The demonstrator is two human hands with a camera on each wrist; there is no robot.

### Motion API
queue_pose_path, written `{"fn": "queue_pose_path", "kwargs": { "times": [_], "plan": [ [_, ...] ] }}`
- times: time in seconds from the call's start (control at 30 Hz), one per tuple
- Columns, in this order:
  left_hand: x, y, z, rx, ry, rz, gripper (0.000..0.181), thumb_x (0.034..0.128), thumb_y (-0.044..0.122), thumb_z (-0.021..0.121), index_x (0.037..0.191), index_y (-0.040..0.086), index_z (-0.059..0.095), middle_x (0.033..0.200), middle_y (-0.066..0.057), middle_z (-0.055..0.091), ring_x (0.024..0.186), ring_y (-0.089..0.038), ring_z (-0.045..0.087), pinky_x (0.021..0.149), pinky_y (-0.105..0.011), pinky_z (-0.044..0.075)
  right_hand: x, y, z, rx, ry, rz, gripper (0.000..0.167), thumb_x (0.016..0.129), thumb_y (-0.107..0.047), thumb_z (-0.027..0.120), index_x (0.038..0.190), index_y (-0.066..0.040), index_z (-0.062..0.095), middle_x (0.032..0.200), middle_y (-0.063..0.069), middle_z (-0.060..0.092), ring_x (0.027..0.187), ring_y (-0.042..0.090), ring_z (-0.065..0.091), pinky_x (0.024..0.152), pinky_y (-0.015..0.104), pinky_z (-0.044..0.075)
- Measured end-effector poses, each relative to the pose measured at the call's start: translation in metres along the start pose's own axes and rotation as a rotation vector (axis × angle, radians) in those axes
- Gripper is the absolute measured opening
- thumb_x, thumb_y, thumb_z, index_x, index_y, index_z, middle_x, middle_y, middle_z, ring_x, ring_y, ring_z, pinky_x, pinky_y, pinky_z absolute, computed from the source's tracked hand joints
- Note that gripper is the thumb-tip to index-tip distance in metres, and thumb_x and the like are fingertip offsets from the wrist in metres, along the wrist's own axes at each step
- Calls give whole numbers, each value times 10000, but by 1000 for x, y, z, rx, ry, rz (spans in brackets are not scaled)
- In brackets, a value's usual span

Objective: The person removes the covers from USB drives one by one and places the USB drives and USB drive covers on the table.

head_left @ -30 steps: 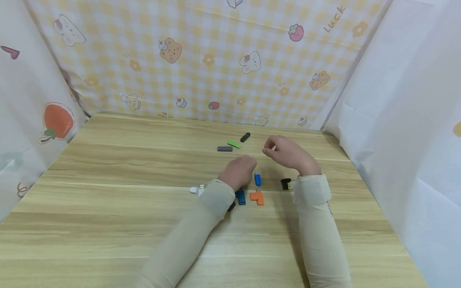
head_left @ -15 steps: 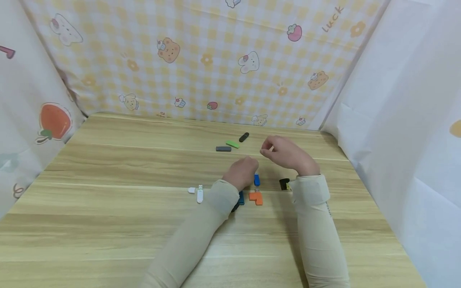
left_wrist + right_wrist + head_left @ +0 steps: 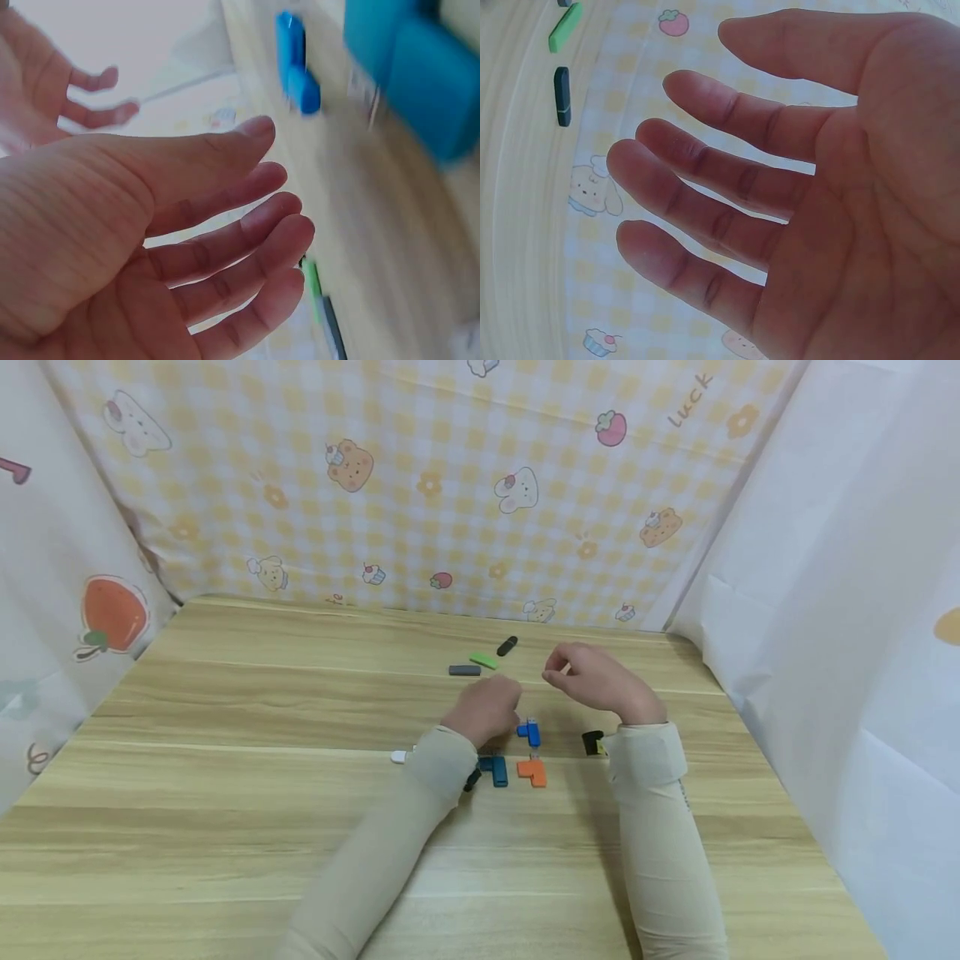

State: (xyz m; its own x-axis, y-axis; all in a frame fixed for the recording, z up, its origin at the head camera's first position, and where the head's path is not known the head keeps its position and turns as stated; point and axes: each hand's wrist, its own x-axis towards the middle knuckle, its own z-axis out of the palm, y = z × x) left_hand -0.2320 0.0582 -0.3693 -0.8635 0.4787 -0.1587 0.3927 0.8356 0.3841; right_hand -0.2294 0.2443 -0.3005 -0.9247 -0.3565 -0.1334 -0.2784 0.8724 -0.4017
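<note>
My left hand [image 3: 482, 710] hovers over the table just left of a blue USB stick [image 3: 533, 732]. In the left wrist view its fingers are loosely bent, with nothing between them and the thumb. The blue cap [image 3: 522, 731] lies against the left side of that stick. My right hand [image 3: 596, 681] is raised further right, its relaxed fingers holding nothing in the right wrist view. Nearer me lie an orange USB stick with its cap [image 3: 534, 771] and a teal one [image 3: 498, 771]. A black item [image 3: 472, 778] is partly behind the left sleeve.
Towards the back lie a grey stick [image 3: 465, 670], a green stick [image 3: 483, 660] and a black stick [image 3: 507, 646]. A black and yellow item [image 3: 593, 743] sits beside the right cuff. The left sleeve mostly covers a white stick; its white cap [image 3: 398, 757] shows. Cloth surrounds the wooden table [image 3: 225, 710].
My left hand has drawn back to the left, away from the blue USB stick. The blue cap now shows beside that stick. The right hand has stayed nearly still.
</note>
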Motion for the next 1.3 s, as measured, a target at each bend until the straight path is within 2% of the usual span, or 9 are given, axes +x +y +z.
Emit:
{"fn": "queue_pose_path", "kwargs": {
  "times": [0.1,0.23,0.37,0.47,0.6,0.67,0.93,1.3],
  "plan": [
    [-3,-11,-10,-4,35,-14,62,1042,114,717,1020,59,732,911,-49,687,806,-187,583,717,-305,521,0,0,0,3,0,6,235,1111,-236,586,1193,-51,705,1241,145,726,1015,288,646,896,458,560],
    [-7,-25,-22,-30,108,-36,125,1061,147,701,1097,34,741,1058,-89,725,909,-216,615,830,-357,583,1,0,0,4,-1,-1,238,1108,-241,589,1191,-48,703,1235,144,725,1003,288,640,885,455,558],
    [-9,-40,-30,-84,172,-44,197,1095,161,647,1162,1,741,1086,-122,709,913,-243,608,824,-364,583,1,-1,1,-1,-2,1,233,1107,-237,595,1192,-50,705,1237,141,725,1004,290,640,887,459,560],
    [-10,-51,-33,-94,189,-53,221,1110,141,605,1197,-21,729,1125,-152,696,965,-272,611,861,-391,595,0,-2,1,-3,-2,6,229,1106,-235,599,1191,-52,707,1235,136,727,1007,289,638,890,453,558],
    [-11,-63,-35,-84,156,-76,266,1126,118,547,1290,-32,694,1291,-187,673,1163,-327,584,1034,-458,583,0,-2,1,-5,-3,-14,237,1108,-230,592,1190,-41,710,1230,145,729,1004,288,636,889,460,558],
    [-11,-67,-35,-82,132,-85,287,1131,107,517,1319,-36,681,1332,-181,662,1212,-335,549,1079,-468,559,0,-2,2,-7,-3,-25,237,1108,-224,590,1188,-37,712,1231,148,729,1005,287,634,894,464,556],
    [-8,-78,-32,-53,36,-124,297,1131,100,473,1169,-25,741,1094,-140,605,1073,-305,470,842,-382,502,1,-1,2,-15,-9,-29,238,1108,-220,592,1197,-37,715,1252,148,724,1031,288,636,914,474,559],
    [-8,-78,-32,-33,-39,-155,327,1151,135,446,1261,-35,704,1145,-170,602,1071,-319,523,797,-355,492,1,1,1,-17,-21,-27,250,1106,-214,585,1221,-28,706,1282,154,712,1067,305,635,947,492,558]
  ]
}}
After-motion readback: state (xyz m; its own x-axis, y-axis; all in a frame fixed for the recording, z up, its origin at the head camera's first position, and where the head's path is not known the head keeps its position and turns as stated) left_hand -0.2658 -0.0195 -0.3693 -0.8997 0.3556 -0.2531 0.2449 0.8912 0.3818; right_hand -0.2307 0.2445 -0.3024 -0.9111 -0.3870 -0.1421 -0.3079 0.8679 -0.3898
